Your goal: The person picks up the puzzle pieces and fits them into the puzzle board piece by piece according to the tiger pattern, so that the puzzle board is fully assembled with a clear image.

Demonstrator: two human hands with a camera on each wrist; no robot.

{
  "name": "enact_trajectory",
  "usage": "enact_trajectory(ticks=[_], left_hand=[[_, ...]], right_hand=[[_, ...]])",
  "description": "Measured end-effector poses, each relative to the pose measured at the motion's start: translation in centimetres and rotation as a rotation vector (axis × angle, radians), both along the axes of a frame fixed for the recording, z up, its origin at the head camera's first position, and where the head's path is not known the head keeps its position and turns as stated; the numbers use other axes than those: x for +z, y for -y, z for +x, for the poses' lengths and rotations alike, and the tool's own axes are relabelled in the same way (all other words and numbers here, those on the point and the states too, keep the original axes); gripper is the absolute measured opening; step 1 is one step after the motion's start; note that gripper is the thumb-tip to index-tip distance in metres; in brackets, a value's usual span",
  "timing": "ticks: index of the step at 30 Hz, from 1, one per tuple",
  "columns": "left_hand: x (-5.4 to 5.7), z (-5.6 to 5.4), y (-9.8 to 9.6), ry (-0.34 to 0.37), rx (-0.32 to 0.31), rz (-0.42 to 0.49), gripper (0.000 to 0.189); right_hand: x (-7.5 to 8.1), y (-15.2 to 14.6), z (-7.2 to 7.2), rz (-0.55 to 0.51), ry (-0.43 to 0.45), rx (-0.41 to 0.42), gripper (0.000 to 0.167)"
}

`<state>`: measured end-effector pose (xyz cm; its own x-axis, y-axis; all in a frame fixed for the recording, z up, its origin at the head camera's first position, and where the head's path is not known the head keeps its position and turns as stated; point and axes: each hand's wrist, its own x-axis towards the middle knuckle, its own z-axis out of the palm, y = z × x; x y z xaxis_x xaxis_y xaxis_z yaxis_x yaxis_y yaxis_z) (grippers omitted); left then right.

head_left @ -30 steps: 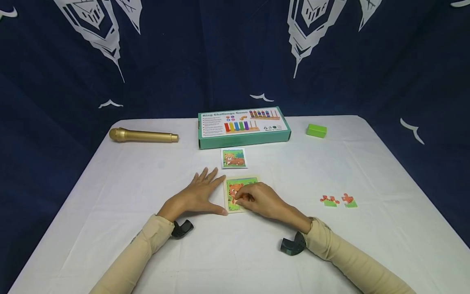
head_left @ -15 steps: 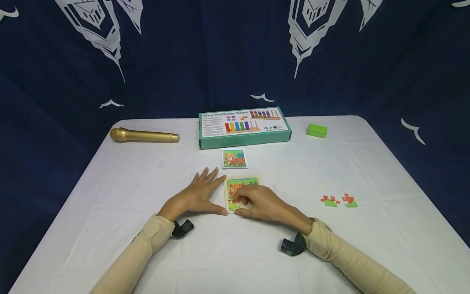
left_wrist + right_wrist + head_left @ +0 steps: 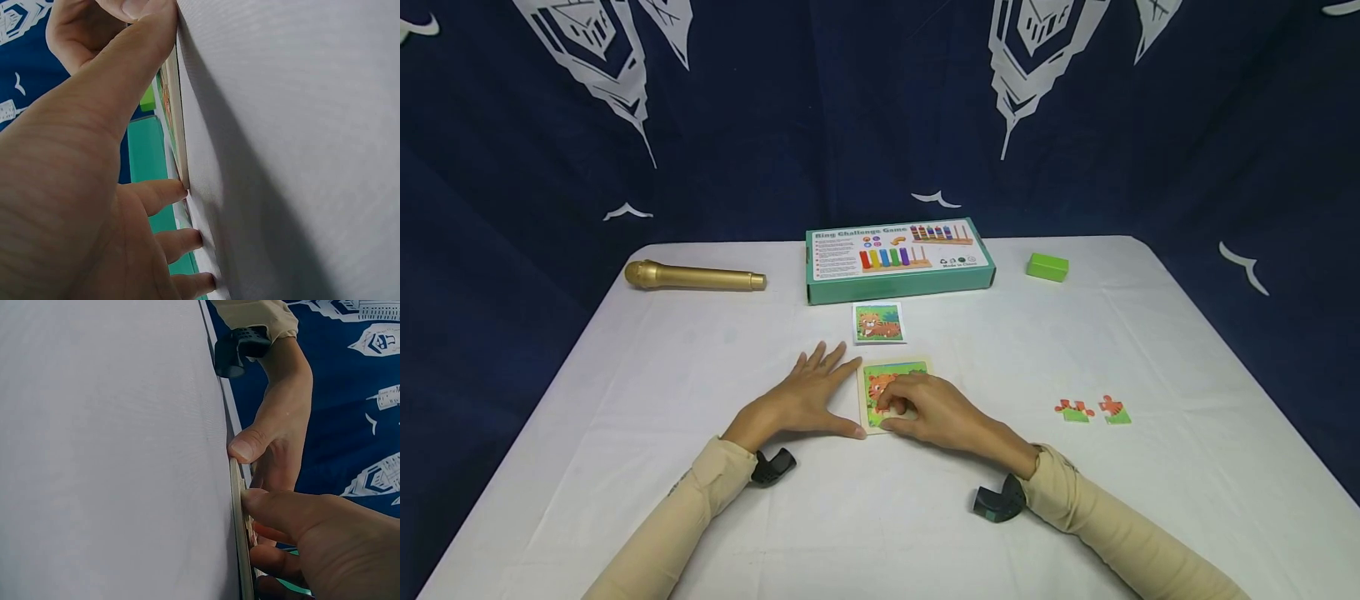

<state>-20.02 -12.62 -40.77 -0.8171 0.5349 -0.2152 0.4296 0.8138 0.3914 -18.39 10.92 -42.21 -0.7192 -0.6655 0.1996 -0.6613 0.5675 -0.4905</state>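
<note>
A small wooden tray puzzle (image 3: pixel 862 396) with a tiger picture lies on the white table. My left hand (image 3: pixel 808 400) spreads its fingers along the left side, thumb and index fingertip at that side's two corners. Over the tray's lower right, my right hand (image 3: pixel 940 411) curls its fingers and pinches a puzzle piece (image 3: pixel 243 485), mostly hidden by the fingers. The right wrist view shows the right thumb (image 3: pixel 255 499) against the piece's edge, just over the tray's rim. Two loose puzzle pieces, one (image 3: pixel 1074 412) beside the other (image 3: pixel 1116 410), lie to the right, red and green.
A tiger picture card (image 3: pixel 878 323) lies just behind the tray. Farther back are a green game box (image 3: pixel 898 287), a gold microphone (image 3: pixel 696 277) at left and a green block (image 3: pixel 1047 267) at right. A dark blue patterned cloth (image 3: pixel 880 108) hangs behind the table.
My right thumb has moved down to the tray's lower edge, and the fingers have shifted slightly over its lower right. The left hand stays in place; the loose pieces have not moved.
</note>
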Motion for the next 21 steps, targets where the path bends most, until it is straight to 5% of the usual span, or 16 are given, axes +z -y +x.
enact_trajectory(ticks=[9, 21], left_hand=[[0.0, 0.0, 0.0, 0.002, 0.0, -0.01, 0.112], [0.2, 0.2, 0.0, 0.002, 0.002, -0.001, 0.111]], right_hand=[[0.1, -0.3, -0.2, -0.014, -0.004, 0.015, 0.014], [0.4, -1.4, -0.7, -0.103, 0.108, 0.049, 0.016]])
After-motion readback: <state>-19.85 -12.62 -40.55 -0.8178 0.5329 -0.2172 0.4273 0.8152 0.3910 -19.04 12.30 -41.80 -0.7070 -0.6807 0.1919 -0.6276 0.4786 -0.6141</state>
